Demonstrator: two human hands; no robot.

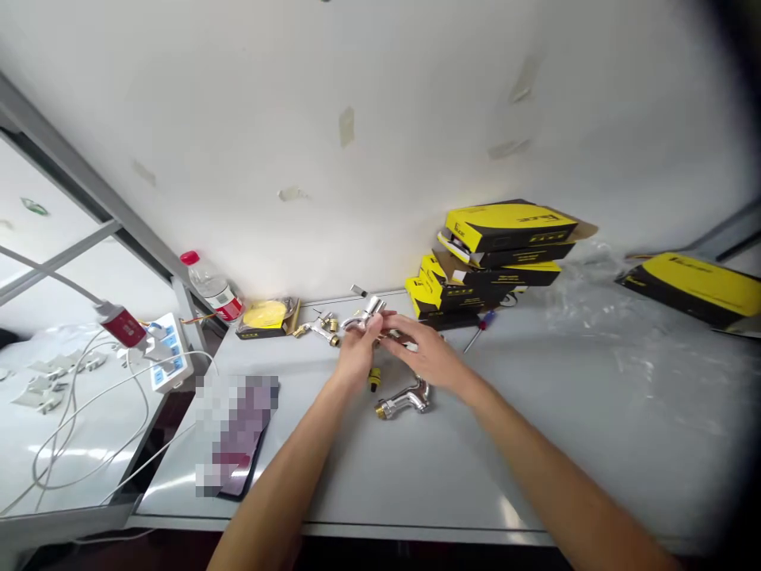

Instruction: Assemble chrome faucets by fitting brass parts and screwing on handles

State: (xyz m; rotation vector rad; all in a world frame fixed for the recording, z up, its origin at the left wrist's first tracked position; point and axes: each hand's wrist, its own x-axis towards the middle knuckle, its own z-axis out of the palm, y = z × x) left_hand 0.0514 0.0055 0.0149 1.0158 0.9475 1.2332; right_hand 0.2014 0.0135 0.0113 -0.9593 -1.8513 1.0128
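Note:
My left hand [357, 349] is closed around a shiny chrome tap handle [372, 307], held up above the table. From the other side, my right hand [425, 349] meets it with bent fingers. Its fingertips lie against the left hand, and whatever they pinch is hidden. Below the hands a chrome tap body [410, 399] with a brass threaded end lies on the table. Close to it is a small yellow-and-black valve cartridge [374, 378]. Farther left lies another chrome tap [321, 329] with brass parts, and a small chrome piece [358, 291] is behind the hands.
Yellow-and-black boxes [505, 230] are stacked at the back, with a screwdriver [479, 329] before them. Clear plastic wrap [600, 293] and another box [695, 285] are at right. A bottle [211, 285], open box [267, 317], phone [246, 436] and power strip [170, 353] stand left.

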